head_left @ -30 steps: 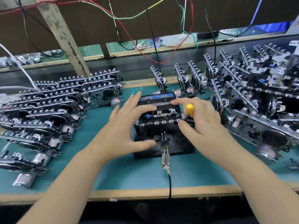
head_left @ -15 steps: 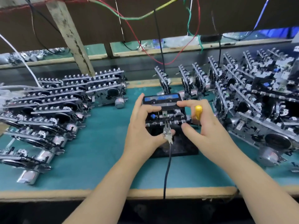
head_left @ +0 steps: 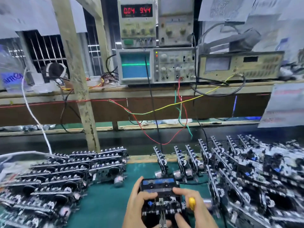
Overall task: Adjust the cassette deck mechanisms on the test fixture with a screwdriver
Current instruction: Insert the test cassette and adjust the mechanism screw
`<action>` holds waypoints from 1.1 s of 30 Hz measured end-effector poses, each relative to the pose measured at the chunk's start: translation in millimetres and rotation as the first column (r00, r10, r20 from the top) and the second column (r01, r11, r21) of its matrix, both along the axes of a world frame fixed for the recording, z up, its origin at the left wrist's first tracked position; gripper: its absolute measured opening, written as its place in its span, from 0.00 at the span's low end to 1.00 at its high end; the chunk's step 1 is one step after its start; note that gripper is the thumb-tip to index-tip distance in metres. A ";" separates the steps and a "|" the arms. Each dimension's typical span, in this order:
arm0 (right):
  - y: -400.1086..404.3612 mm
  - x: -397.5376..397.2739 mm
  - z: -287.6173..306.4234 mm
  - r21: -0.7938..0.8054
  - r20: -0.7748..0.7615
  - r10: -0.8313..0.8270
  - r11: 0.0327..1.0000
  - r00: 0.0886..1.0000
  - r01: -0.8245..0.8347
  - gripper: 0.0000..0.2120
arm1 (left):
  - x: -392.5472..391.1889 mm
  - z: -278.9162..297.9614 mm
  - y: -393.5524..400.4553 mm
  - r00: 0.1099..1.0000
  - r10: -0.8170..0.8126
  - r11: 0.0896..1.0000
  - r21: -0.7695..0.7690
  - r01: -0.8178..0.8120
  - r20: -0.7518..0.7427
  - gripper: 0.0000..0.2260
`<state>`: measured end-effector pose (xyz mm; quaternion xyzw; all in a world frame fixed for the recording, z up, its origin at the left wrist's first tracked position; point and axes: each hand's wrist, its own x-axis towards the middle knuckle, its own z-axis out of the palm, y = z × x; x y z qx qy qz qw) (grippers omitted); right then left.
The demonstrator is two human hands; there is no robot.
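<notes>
- The cassette deck mechanism [head_left: 162,197] sits on the test fixture at about 6 o'clock in the view, low on the green bench mat [head_left: 105,203], with its blue-labelled cassette window toward 12 o'clock.
- The left hand [head_left: 139,203] grips the mechanism from its 9 o'clock side, fingers curled over the top edge and the thumb low at the front.
- The right hand [head_left: 192,206] takes the 3 o'clock side, forefinger laid across the top, thumb pressed against the front edge.
- The yellow-handled screwdriver [head_left: 191,203] stands tucked in the right hand, its handle showing between the fingers; its tip is hidden.
- A metal clip on a black lead [head_left: 162,219] meets the front of the mechanism at 6 o'clock.
- Finished or waiting mechanisms lie in rows at 9 o'clock [head_left: 57,178] and in a larger heap at 3 o'clock [head_left: 255,178], with several standing on edge at 12 o'clock of the fixture [head_left: 181,163].
- On the shelf toward 12 o'clock, an oscilloscope [head_left: 156,65] shows a flat green trace, and the power supply [head_left: 137,22] above it reads 0.04 and 9.44 in red digits.
- Red, green and yellow wires [head_left: 164,109] droop from the shelf toward the bench.
</notes>
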<state>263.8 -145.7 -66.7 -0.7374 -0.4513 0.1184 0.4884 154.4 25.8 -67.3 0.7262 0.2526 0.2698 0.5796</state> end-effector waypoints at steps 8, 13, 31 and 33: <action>-10.6 -19.8 -1.6 0.086 0.119 -0.096 0.993 0.988 0.086 0.23 | -22.3 -11.1 -30.6 0.989 0.013 0.938 0.341 -0.064 0.150 0.32; -13.6 -24.8 -4.3 0.077 0.182 -0.138 0.989 0.974 0.126 0.29 | -22.5 -15.1 -28.3 0.988 0.006 0.937 0.343 -0.059 0.153 0.33; -14.1 -24.0 -17.3 0.141 0.254 -0.077 0.989 0.964 0.042 0.31 | -24.5 -10.9 -30.4 0.992 0.005 0.940 0.337 -0.046 0.123 0.31; -16.0 -25.9 -13.8 0.164 0.264 -0.068 0.986 0.962 0.024 0.30 | -24.9 -7.8 -32.2 0.994 0.002 0.942 0.334 -0.039 0.112 0.30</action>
